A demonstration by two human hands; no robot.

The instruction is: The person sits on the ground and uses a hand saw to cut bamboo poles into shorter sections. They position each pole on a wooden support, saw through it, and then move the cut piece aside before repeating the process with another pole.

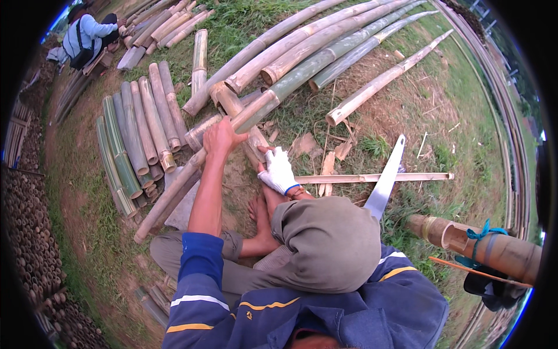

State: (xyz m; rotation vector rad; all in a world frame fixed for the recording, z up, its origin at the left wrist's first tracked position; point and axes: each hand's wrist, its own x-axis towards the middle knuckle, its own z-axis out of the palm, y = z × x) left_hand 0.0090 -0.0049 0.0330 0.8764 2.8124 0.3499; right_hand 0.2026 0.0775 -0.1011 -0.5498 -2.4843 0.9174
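A long bamboo pole [296, 80] slants across the ground in front of me, greenish toward its far end and browner near me. My left hand [221, 137] is bare and wrapped round it from above. Under the pole, by that hand, is a shorter bamboo piece [228, 99]. My right hand [278, 170] wears a white glove that leaves the fingertips bare. It is beside my shin, near the shorter bamboo, with its fingers apart and nothing visible in them. A hand saw blade [387, 177] points away from me beside my right knee; its handle is hidden.
Several bamboo poles [349, 36] lie ahead, and cut lengths [139, 125] lie in a row at left. A split bamboo strip [378, 178] passes by the saw. Right of me is a thick bamboo tube [482, 241] with blue cord. Another person [87, 34] crouches far left.
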